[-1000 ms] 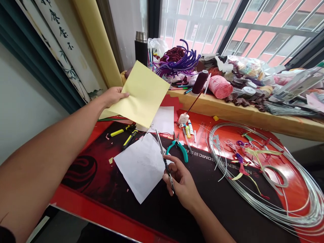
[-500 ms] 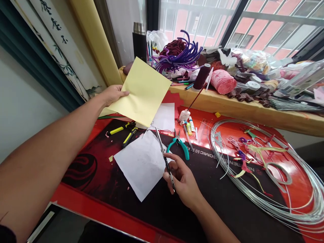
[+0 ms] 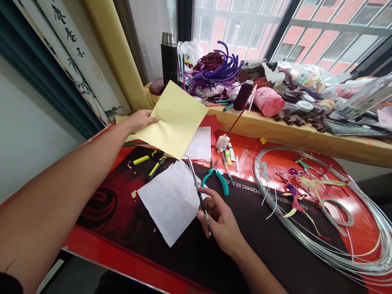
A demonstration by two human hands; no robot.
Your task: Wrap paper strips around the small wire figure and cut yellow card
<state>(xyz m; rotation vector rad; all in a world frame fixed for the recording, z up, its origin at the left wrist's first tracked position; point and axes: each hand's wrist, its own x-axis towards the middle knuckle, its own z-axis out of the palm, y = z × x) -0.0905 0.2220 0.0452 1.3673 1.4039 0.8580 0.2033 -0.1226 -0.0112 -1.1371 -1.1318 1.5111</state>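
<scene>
My left hand (image 3: 141,121) pinches the left edge of a square sheet of yellow paper (image 3: 177,120), thumb on top, fingers hidden beneath. The sheet is raised and tilted above the far part of the table. Held in my right hand (image 3: 219,218) is a long, slim metal tool (image 3: 196,181), silver toward its tip and dark near the fingers; its exact kind is unclear. Its tip points away, just short of the yellow sheet's lower corner. Below lies a white sheet of paper (image 3: 170,204), turned cornerwise on the black mat (image 3: 128,241).
Teal-handled pliers (image 3: 216,181) and yellow-black tools (image 3: 157,166) lie beyond the white sheet. A small white glue bottle (image 3: 222,142) stands behind. A large wire coil (image 3: 288,224) covers the right side. The wooden sill (image 3: 239,124) carries yarn, thread and a black flask (image 3: 169,61).
My left hand and the yellow paper have shifted slightly lower and a little right. The surroundings shift slightly in view too. My right hand keeps almost the same pose.
</scene>
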